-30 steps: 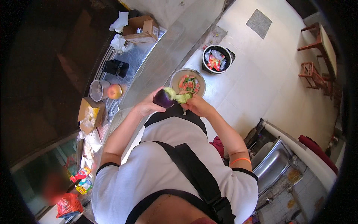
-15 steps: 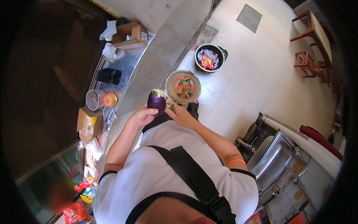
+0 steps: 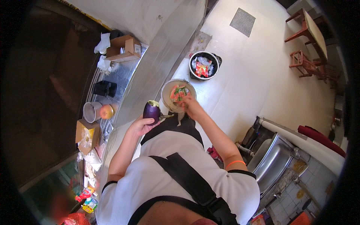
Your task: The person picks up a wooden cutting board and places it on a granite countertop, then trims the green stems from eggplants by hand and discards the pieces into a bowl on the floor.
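Observation:
My left hand (image 3: 141,125) is closed around a dark purple eggplant (image 3: 151,113), held upright in front of my waist. Pale greenish flesh shows at its top, where the skin or cap is torn back, and a greyish-green strip (image 3: 165,117) sticks out at its right side. My right hand (image 3: 192,108) is over the near right rim of a pale bucket (image 3: 164,98); its fingers are smeared by motion, so I cannot make out whether they hold anything. Inside the bucket lie red and green watermelon rinds (image 3: 176,93).
A black-lined waste bin (image 3: 193,73) with wrappers stands beyond the bucket. Along the left counter are a cardboard box (image 3: 129,56), a clear plastic tub (image 3: 90,112) and a round orange-red fruit (image 3: 106,111). At right are a metal sink (image 3: 275,161) and a wooden table (image 3: 313,32).
My right hand has left the eggplant's top and moved right, over the bucket. The eggplant in my left hand has dropped slightly lower and leftward in view, as has the bucket.

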{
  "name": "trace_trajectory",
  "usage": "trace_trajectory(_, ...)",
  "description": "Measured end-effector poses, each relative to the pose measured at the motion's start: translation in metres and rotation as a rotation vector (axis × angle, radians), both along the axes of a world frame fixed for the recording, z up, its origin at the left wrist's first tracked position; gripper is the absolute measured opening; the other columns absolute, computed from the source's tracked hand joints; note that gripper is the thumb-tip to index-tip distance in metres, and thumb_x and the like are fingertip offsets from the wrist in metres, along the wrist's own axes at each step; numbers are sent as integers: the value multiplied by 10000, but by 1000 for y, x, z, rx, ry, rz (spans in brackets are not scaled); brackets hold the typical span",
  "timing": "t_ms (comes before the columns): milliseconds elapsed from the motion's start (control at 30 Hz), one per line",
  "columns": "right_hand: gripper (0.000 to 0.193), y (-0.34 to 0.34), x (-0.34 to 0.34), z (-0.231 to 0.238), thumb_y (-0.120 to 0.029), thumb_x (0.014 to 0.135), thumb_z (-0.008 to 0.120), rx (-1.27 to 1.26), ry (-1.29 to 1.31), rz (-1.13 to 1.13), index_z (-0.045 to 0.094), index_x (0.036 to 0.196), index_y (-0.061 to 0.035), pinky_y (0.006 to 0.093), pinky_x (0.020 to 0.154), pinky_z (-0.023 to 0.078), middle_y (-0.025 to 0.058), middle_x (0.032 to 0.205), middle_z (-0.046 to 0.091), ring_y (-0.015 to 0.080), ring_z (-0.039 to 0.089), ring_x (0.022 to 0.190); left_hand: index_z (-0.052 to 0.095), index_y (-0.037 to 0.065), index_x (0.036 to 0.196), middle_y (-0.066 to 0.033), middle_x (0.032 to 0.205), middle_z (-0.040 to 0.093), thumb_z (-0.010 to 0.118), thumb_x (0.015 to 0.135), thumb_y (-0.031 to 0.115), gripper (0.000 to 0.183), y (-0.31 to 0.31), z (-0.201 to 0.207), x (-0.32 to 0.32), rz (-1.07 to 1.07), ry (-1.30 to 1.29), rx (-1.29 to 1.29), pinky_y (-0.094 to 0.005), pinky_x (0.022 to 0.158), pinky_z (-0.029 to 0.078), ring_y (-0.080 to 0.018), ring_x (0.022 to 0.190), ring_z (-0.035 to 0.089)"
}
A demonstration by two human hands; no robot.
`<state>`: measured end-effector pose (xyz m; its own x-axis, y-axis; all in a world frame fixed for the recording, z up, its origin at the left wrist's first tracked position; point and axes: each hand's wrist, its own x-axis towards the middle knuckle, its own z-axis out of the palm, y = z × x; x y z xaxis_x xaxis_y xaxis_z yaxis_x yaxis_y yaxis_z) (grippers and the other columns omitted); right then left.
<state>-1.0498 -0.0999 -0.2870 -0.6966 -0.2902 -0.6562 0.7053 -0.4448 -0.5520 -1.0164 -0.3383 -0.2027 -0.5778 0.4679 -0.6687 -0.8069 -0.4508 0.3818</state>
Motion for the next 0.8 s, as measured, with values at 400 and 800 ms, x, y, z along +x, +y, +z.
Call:
trace_trajectory(400, 502, 75, -102, -46, -356, 845, 487, 373, 90, -149, 323, 1225, -72, 305, 711, 435, 86, 1013, 518, 169, 530, 825, 418, 28, 1143, -94, 1068, 515, 624, 681, -35, 510, 42, 19, -13, 128, 98, -32, -357, 904, 424, -207, 989, 523)
trace_trajectory(800, 313, -3, 110, 93, -170, 735, 662, 778, 701, -199, 541, 1003, -63, 275, 536, 411, 80, 642, 531, 139, 507, 568, 391, 18, 1176, -106, 1087, 516, 653, 648, 6, 590, 71, 23, -11, -477, 346, 2, -359, 886, 432, -218, 988, 530)
